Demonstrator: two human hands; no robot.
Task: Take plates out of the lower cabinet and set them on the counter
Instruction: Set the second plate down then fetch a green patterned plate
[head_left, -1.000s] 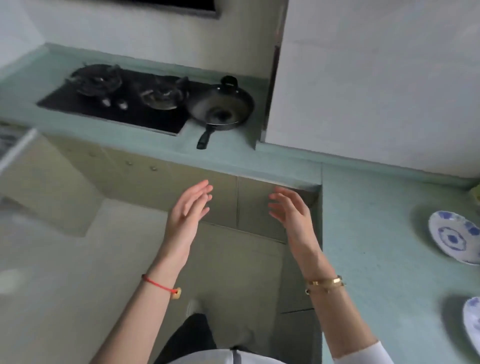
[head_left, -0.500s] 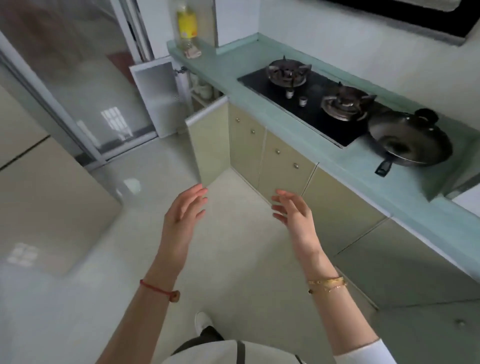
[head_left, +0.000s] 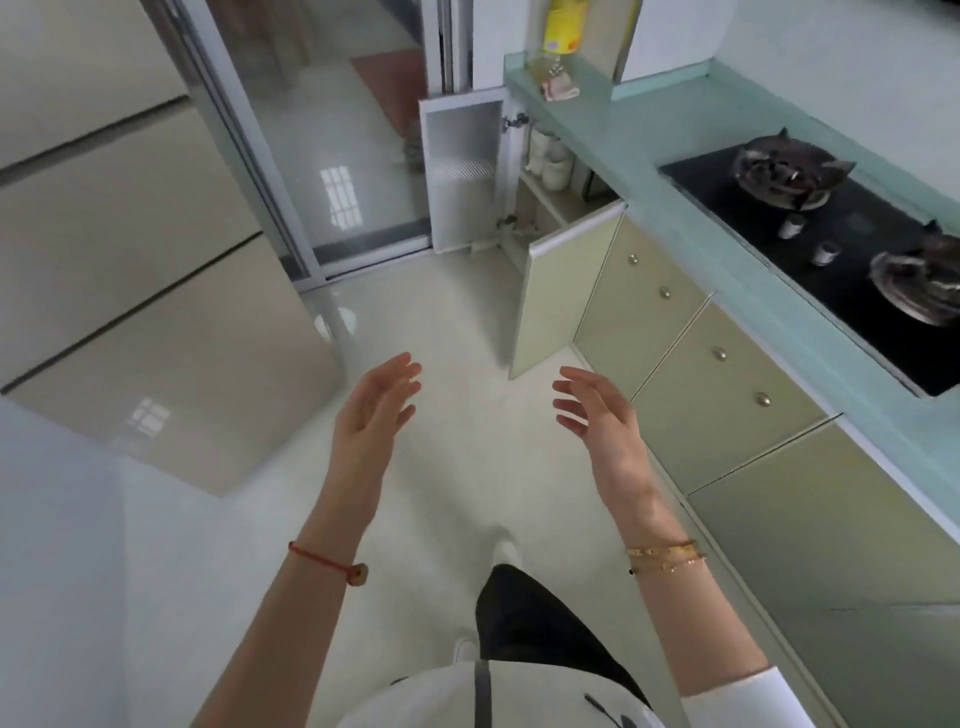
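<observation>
Ahead, lower cabinet: the lower cabinet stands open under the far end of the desk, well apart from the hands. Both its doors are swung out: a white door showing its inner face, and a pale green door.
Plates: pale crockery is stacked on a shelf inside the cabinet. It is too small and blurred to tell whether any of it is plates.
Hands: the left hand and right hand are raised over the floor, palms facing each other. Their fingers are loosely spread and slightly bent, and neither holds anything.
Wrists: a red cord bracelet is on the left wrist, and gold bangles are on the right.
Desk: the desk is a long pale teal top running along the right side, above closed green cupboard doors with round metal knobs.
Room: a kitchen with a glossy pale tiled floor, a sliding glass door at the far end and a tall beige unit on the left.
Other things: a black gas hob with two burners is set into the desk. A yellow bottle and a pinkish cloth sit at its far end.
In the way: the pale green door juts out over the floor between the hands and the cabinet opening, hiding part of the inside.
</observation>
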